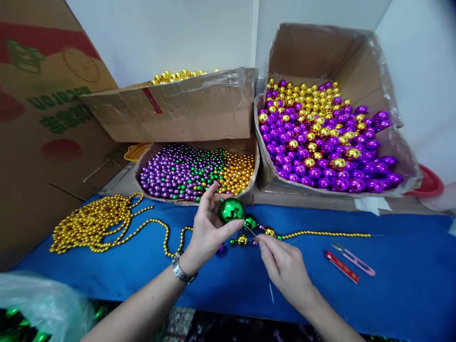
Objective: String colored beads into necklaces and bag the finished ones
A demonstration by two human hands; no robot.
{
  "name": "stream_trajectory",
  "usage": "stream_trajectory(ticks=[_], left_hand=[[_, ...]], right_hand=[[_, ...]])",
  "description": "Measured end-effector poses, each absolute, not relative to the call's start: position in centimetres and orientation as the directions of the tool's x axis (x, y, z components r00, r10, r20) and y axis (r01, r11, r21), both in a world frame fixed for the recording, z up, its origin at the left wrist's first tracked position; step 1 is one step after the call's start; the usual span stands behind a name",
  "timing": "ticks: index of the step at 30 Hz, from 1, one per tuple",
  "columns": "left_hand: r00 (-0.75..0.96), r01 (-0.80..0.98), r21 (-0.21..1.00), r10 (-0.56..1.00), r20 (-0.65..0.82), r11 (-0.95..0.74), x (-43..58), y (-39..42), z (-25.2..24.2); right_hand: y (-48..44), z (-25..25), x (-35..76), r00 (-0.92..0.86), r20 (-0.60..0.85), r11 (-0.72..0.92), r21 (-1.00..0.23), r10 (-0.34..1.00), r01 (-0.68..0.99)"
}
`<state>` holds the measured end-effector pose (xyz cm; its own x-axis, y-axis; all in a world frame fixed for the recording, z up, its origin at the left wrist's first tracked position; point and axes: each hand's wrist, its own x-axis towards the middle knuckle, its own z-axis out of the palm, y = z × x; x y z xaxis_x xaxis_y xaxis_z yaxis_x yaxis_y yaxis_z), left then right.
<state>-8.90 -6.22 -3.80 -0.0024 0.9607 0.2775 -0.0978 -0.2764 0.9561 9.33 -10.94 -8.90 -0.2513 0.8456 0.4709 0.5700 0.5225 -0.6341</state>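
Note:
My left hand (206,230) pinches a large shiny green ball (231,210) between thumb and fingers, just above the blue table (142,266). My right hand (285,266) is closed in a pinch on a thin needle or thread (251,231) pointing at the ball. Between the hands lie a smaller green bead (250,221), gold beads (270,231) and small purple ones on a strand. A gold bead string (320,234) runs off to the right. A heap of gold bead strands (92,221) lies at left, trailing towards my left wrist.
A low box of small purple, green and gold beads (192,171) sits behind my hands. A box of larger purple and gold balls (320,137) stands at right, another box of gold balls (178,102) behind. Thread snips (354,260) and a red cutter (341,267) lie at right. A plastic bag (39,304) is near left.

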Motion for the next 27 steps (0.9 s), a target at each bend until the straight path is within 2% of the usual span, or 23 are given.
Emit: stream_trajectory(ticks=[3, 8, 10, 12, 14, 15, 17, 19, 27], left_hand=[[0.025, -0.085, 0.956, 0.959, 0.283, -0.28, -8.5, -6.5, -3.7], [0.164, -0.157, 0.96, 0.953, 0.257, -0.232, -8.4, -6.8, -3.5], [0.139, -0.176, 0.955, 0.954, 0.264, -0.239, -9.0, -6.1, -3.0], [0.076, -0.123, 0.955, 0.956, 0.282, -0.272, -10.1, -4.6, -2.4], [0.075, 0.089, 0.949, 0.952, 0.295, -0.301, -11.6, -2.3, -1.9], [0.111, 0.255, 0.915, 0.949, 0.295, -0.314, -12.4, -1.0, -1.7], [0.2, 0.573, 0.75, 0.944, 0.262, -0.33, -13.9, 1.7, -1.6], [0.255, 0.73, 0.595, 0.942, 0.218, -0.335, -15.2, 4.3, -1.6], [0.389, 0.888, 0.255, 0.921, 0.026, -0.382, -16.1, 9.7, -3.7]], right_hand=[[-10.7, -8.6, 9.1, -0.253, 0.461, 0.516, -0.641, 0.851, 0.568], [-10.6, -8.0, 9.4, -0.232, 0.443, 0.49, -0.654, 0.866, 0.577], [-10.8, -7.6, 9.9, -0.208, 0.428, 0.462, -0.665, 0.88, 0.586], [-11.0, -7.4, 10.7, -0.18, 0.417, 0.437, -0.676, 0.891, 0.593], [-11.2, -7.3, 11.4, -0.152, 0.411, 0.415, -0.685, 0.899, 0.599], [-11.4, -7.4, 11.7, -0.138, 0.409, 0.405, -0.69, 0.902, 0.6], [-11.6, -7.8, 12.2, -0.117, 0.409, 0.393, -0.7, 0.905, 0.596], [-11.8, -8.3, 12.4, -0.11, 0.41, 0.391, -0.706, 0.905, 0.591], [-12.1, -9.5, 12.8, -0.117, 0.449, 0.429, -0.694, 0.886, 0.578]])
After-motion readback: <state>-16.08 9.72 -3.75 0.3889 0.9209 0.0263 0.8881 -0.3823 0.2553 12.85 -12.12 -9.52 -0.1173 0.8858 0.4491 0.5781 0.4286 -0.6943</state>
